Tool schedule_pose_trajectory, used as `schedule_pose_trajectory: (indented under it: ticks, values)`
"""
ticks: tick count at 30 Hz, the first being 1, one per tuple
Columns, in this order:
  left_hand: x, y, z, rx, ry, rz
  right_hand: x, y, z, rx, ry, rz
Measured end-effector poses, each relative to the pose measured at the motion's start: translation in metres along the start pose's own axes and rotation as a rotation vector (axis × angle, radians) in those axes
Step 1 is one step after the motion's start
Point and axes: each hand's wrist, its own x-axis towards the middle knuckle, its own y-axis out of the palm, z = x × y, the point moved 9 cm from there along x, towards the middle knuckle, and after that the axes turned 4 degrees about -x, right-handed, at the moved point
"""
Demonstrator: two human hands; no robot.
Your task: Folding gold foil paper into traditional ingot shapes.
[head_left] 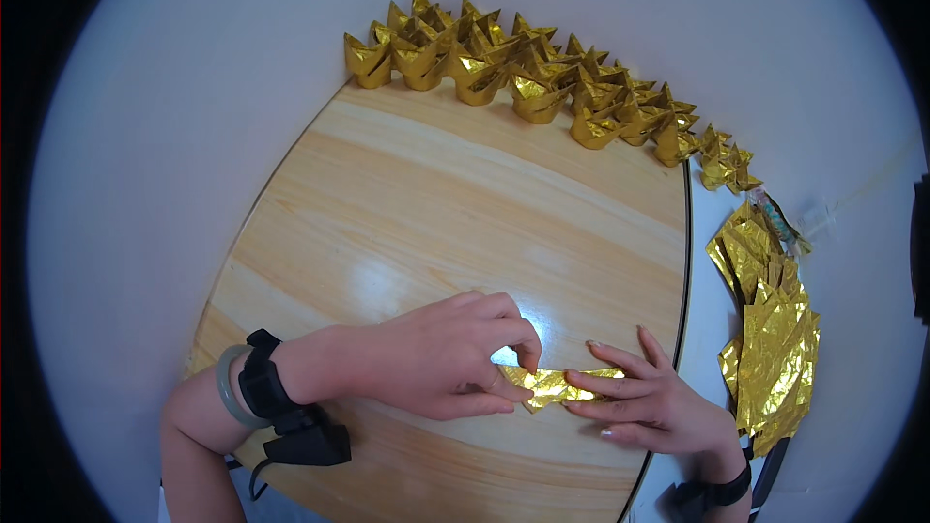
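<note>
A narrow folded piece of gold foil paper (554, 387) lies on the wooden table near its front edge. My left hand (441, 353) pinches the paper's left end between thumb and fingers. On the other end rests my right hand (651, 409), its fingers stretched out and spread, the tips touching the foil. Part of the paper is hidden beneath those fingers.
Rows of folded gold foil ingots (538, 92) stand along the table's far edge. To the right, a stack of flat gold foil sheets (775, 358) lies on a white surface (712, 232), with a small colourful wrapper (775, 218) behind it. Pale walls enclose the table (455, 203).
</note>
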Motion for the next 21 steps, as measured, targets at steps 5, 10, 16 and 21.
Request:
schedule_pose_trajectory:
  ticks: [5, 10, 16, 21]
  values:
    - [0.006, 0.0, -0.001, 0.03, 0.014, -0.013, -0.005, 0.001, -0.012, 0.309, 0.062, 0.028]
    - [0.009, 0.001, -0.014, 0.135, 0.103, -0.103, 0.004, 0.008, 0.011, -0.304, 0.041, 0.056]
    - [0.012, 0.024, -0.03, 0.366, 0.2, -0.081, 0.003, 0.008, 0.022, -0.478, 0.181, 0.051]
    - [0.013, 0.024, -0.032, 0.487, 0.129, -0.07, -0.004, 0.004, 0.027, -0.522, 0.221, 0.038]
